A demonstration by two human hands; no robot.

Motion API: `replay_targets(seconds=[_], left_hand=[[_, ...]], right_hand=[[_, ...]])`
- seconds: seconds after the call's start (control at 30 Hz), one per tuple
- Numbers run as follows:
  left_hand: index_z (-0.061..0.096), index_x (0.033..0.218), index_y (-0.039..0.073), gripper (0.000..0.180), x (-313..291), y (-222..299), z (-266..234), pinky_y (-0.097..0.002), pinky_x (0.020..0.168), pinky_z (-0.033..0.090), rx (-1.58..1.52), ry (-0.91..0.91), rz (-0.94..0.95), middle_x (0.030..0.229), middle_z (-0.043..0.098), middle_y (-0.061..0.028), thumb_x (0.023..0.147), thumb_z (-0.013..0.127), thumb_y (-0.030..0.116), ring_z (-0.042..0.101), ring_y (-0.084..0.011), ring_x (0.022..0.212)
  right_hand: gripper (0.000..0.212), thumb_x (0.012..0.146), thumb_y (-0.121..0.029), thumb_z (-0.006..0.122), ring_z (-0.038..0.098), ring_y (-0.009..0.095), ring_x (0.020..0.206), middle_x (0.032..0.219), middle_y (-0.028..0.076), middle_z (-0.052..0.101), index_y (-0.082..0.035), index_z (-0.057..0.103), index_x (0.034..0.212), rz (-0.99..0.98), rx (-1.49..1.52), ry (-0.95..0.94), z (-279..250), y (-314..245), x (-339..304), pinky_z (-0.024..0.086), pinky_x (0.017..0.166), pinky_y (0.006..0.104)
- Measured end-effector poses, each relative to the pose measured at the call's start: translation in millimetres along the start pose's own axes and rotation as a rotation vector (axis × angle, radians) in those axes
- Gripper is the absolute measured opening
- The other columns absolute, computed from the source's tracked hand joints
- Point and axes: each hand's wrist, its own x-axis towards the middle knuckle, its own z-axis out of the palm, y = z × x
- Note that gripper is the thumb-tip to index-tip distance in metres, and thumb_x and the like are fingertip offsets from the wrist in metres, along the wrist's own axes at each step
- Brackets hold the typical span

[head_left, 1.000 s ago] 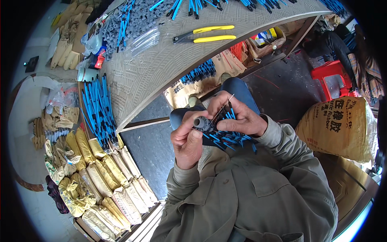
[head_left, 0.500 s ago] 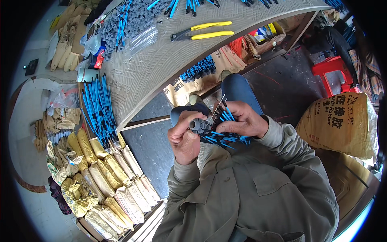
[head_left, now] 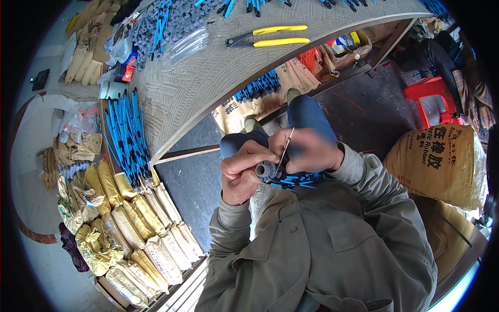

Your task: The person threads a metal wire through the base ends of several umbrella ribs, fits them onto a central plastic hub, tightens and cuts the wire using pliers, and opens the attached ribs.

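The left hand (head_left: 240,174) is curling inward, pinching a grey tube (head_left: 265,170) between thumb and fingers; the blurred right hand (head_left: 313,151) is bending beside it, grip unclear

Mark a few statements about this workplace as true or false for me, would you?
1. The left hand holds a round grey part. True.
2. The pliers are in the left hand. False: the pliers lie on the table.
3. A red plastic stool is to the left hand's right. True.
4. The gold packets lie right of the left hand. False: the gold packets lie to its left.
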Motion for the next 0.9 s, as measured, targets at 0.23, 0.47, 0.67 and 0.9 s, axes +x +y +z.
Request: replay_targets(seconds=[0.23, 0.47, 0.67, 0.9], left_hand=[[0.067, 0.101, -0.004, 0.045, 12.3, 1.6, -4.3, -0.0296, 0.078, 0.044, 0.055, -0.013, -0.012, 0.096, 0.063, -0.0149, 0.080, 0.071, 0.035, 0.057, -0.0197, 0.087], [0.072, 0.089, 0.004, 0.030, 13.1, -3.2, -9.3, -0.0436, 0.088, 0.040, 0.207, -0.136, 0.201, 0.102, 0.060, -0.0131, 0.079, 0.071, 0.033, 0.054, -0.0274, 0.099], [0.073, 0.093, 0.006, 0.032, 17.3, 5.0, 12.7, -0.0501, 0.104, 0.028, -0.022, -0.265, 0.197, 0.122, 0.056, -0.0158, 0.079, 0.070, 0.034, 0.041, -0.0318, 0.124], [0.069, 0.106, 0.004, 0.027, 64.7, 47.1, 16.8, -0.0426, 0.104, 0.031, 0.504, -0.207, 0.171, 0.131, 0.050, -0.0146, 0.082, 0.068, 0.016, 0.040, -0.0289, 0.127]], right_hand=[[0.032, 0.082, -0.026, 0.071, 0.046, 0.011, 0.083, 0.089, 0.002, 0.049, -0.002, 0.054, 0.095, 0.008, -0.097, 0.013, -7.1, -7.0, 6.2, 0.037, 0.074, 0.0271], [0.028, 0.088, -0.019, 0.066, 0.046, 0.003, 0.084, 0.090, -0.007, 0.054, -0.003, 0.060, 0.109, 0.114, -0.080, -0.110, -5.6, 5.5, -7.5, 0.041, 0.071, 0.0231], [0.026, 0.087, -0.017, 0.067, 0.046, 0.004, 0.086, 0.093, -0.003, 0.057, 0.000, 0.060, 0.105, 0.113, -0.022, -0.300, 2.2, -4.4, -6.9, 0.040, 0.073, 0.0240], [0.018, 0.083, -0.010, 0.070, 0.052, 0.011, 0.092, 0.098, 0.005, 0.060, 0.001, 0.059, 0.092, -0.083, -0.294, -0.007, -5.2, -52.9, -8.2, 0.042, 0.081, 0.0283]])
